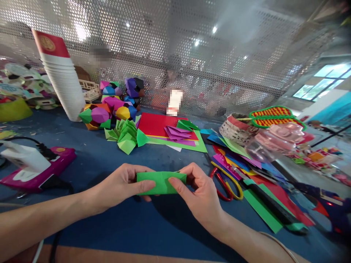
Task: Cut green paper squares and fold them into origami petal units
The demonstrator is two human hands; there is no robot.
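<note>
A folded strip of green paper [161,182] is held level above the blue table, near the middle of the view. My left hand [134,181] pinches its left end, thumb on the front face and fingers behind. At the other end, my right hand [193,186] grips the strip the same way, its thumb pressed near the right part of the face. A crease runs near the paper's middle. Beyond the hands lie folded light green paper pieces [123,135], folded purple pieces [178,133] and a red paper sheet [153,124].
Scissors [238,188], a utility knife [274,204], paper strips and a dark blue glue gun [329,204] lie to the right. A magenta power strip [64,157] is at left. Stacked paper cups [65,86] and colourful paper balls [100,115] stand behind, before a perforated metal screen [153,44].
</note>
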